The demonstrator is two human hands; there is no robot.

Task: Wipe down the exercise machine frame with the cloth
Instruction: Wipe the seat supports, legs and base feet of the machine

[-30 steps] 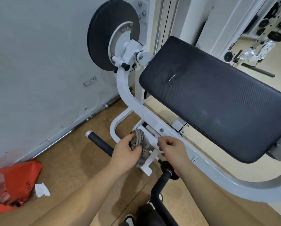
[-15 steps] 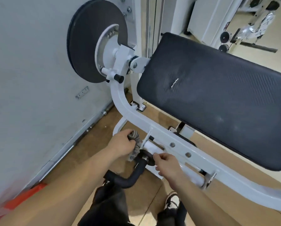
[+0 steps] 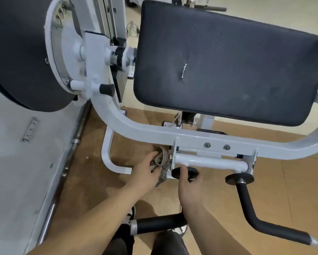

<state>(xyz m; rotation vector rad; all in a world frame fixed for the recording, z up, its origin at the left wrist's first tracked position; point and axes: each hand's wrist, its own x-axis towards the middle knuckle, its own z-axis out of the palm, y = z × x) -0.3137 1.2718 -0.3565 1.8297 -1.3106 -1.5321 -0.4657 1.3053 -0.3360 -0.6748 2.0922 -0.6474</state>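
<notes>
The white frame (image 3: 154,131) of the exercise machine curves from a black disc at upper left under a wide black pad (image 3: 228,61). Below the frame hangs a white handle bar (image 3: 213,163) with two black grips. My left hand (image 3: 145,173) holds a grey striped cloth (image 3: 161,162) bunched against the left end bracket of that bar. My right hand (image 3: 187,184) grips the black collar (image 3: 185,173) of the left grip, thumb over its top. Part of the cloth hangs down between my two hands.
A grey wall (image 3: 16,162) runs along the left with a steel barbell (image 3: 69,162) lying at its foot. The right black grip (image 3: 261,218) sticks out toward me. The left grip (image 3: 154,224) points left over my legs. Brown floor lies beneath.
My view has moved closer and lower toward the handle bar. My left hand keeps the cloth at the bar's left bracket. My right hand has shifted onto the black collar.
</notes>
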